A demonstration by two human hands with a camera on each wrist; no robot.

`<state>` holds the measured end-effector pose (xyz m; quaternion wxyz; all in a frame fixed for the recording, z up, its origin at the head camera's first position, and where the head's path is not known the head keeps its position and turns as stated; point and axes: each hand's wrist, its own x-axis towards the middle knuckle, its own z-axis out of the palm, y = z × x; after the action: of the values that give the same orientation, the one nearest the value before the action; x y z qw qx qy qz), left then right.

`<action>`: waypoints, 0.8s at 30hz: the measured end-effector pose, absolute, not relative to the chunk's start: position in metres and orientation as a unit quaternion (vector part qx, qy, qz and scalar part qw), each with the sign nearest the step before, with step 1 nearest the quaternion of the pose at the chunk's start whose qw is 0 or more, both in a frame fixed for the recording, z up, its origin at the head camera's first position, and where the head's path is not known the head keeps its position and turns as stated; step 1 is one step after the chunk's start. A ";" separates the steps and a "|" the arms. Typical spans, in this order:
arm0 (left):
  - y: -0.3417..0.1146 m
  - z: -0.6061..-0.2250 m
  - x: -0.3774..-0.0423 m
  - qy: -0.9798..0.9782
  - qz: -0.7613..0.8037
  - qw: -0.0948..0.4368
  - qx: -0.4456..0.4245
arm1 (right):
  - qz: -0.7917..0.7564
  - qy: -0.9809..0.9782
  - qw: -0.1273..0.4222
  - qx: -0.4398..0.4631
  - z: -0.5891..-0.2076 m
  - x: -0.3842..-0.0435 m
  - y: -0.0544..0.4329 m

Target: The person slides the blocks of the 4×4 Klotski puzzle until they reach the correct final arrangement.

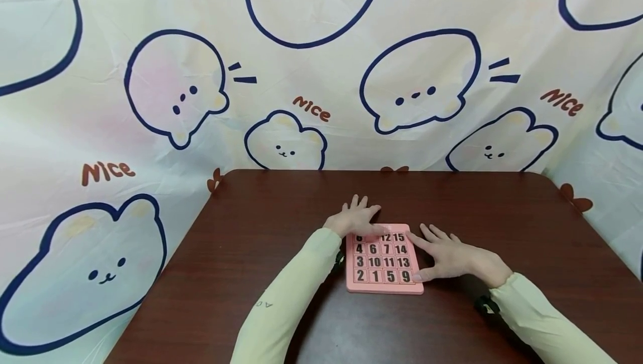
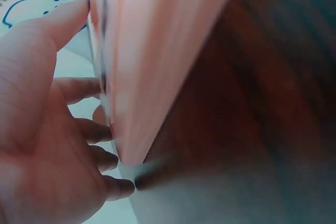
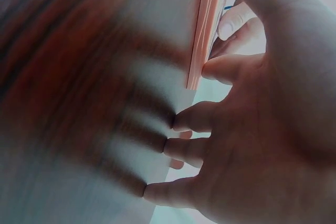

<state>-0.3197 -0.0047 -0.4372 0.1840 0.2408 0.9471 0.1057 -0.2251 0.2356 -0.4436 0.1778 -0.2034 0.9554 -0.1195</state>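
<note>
Left hand (image 1: 354, 221) spread wide, pinching nothing that I can see, thumb laid over the top-left part of the pink number puzzle (image 1: 380, 255), other fingers pointing away past it above the table (image 1: 427, 330); right hand (image 1: 449, 254) spread too, nothing gripped, thumb at the near right corner by the tile reading 9 (image 1: 406, 276), index finger up beside the tile reading 15 (image 1: 398, 237). Puzzle looks flat on the table, numbers up, between the two hands: mostly nearer the wearer than the left one, directly left of the right one. Right wrist view: one fingertip seems to touch the puzzle's side near a corner, remaining fingers off it, down by the tabletop. Left wrist view is blurred, can't tell whether fingers besides the thumb make contact. Step, my reading: hands framing or steadying the puzzle, no tile clearly being pushed; whether it's being set down or readied for sliding, can't tell. Rows aren't in counting order, so if ordering is the point, I'd call it unfinished. No vacant slot shows; second place in the top row is under the left thumb, probably the gap. Next move, I'd judge, calls for clearing that thumb, bracing the frame with one hand and pressing a neighbouring tile sideways with a single fingertip, or, for shifting the whole puzzle, closing both hands on opposite edges
</note>
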 end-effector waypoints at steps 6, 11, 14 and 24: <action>-0.013 -0.438 -0.316 0.952 0.066 0.176 0.243 | -0.118 0.956 0.183 -0.197 -0.444 -0.225 0.234; -0.024 -0.439 -0.318 0.955 0.039 0.169 0.240 | -0.116 0.957 0.178 -0.197 -0.443 -0.226 0.234; -0.032 -0.438 -0.320 0.955 0.047 0.174 0.235 | -0.116 0.957 0.180 -0.195 -0.442 -0.225 0.234; -0.044 -0.433 -0.321 0.956 0.052 0.173 0.233 | -0.117 0.957 0.181 -0.192 -0.443 -0.223 0.232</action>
<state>-0.3214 -0.0437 -0.4327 0.1726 0.2330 0.9556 0.0519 -0.2234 0.2323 -0.4433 0.1810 -0.1922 0.9574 -0.1167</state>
